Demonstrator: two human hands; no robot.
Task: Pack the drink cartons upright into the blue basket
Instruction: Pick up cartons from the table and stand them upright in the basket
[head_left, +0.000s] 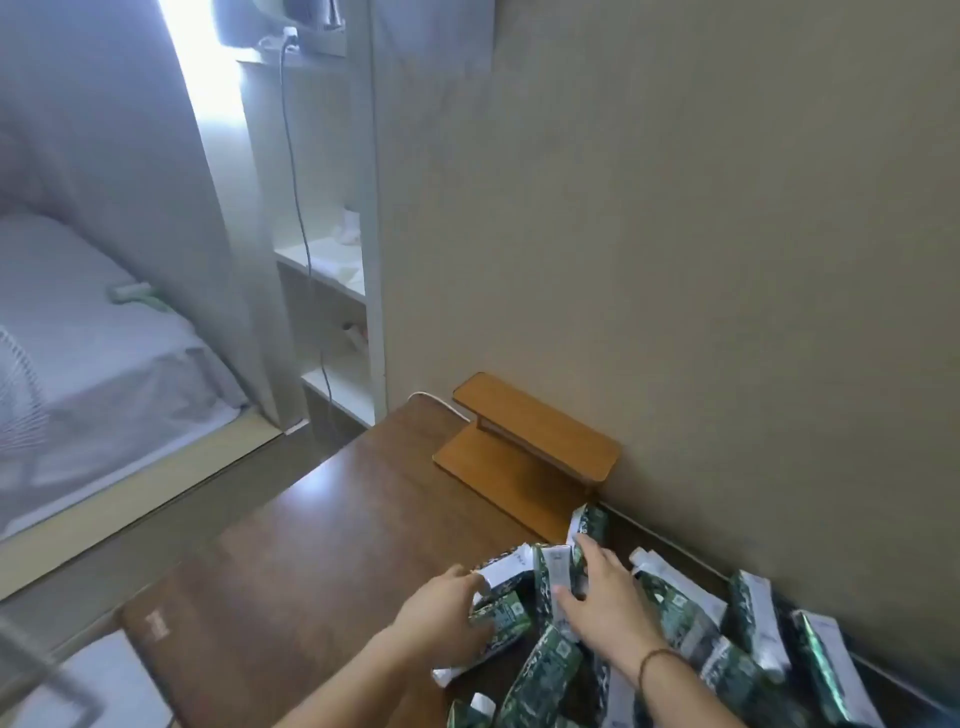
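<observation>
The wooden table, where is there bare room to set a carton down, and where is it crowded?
Bare: the table left of the left hand, out to its left edge, and the strip toward the small wooden shelf. Crowded: the right side along the wall, where both hands, including the right hand, are among heaped drink cartons.

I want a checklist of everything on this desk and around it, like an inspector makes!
Surface: brown wooden desk, pushed against a beige wall.
Job's things: green and white drink cartons lie in a jumbled heap at the desk's right end; no blue basket seen.
Clutter: small wooden shelf stand by the wall.
Grippers: left hand and right hand both rest on cartons in the heap; whether either grips one is unclear.
Cables: white cable behind the stand; grey cable hanging down the white shelves.
Surroundings: bed at left behind a curtain.
</observation>
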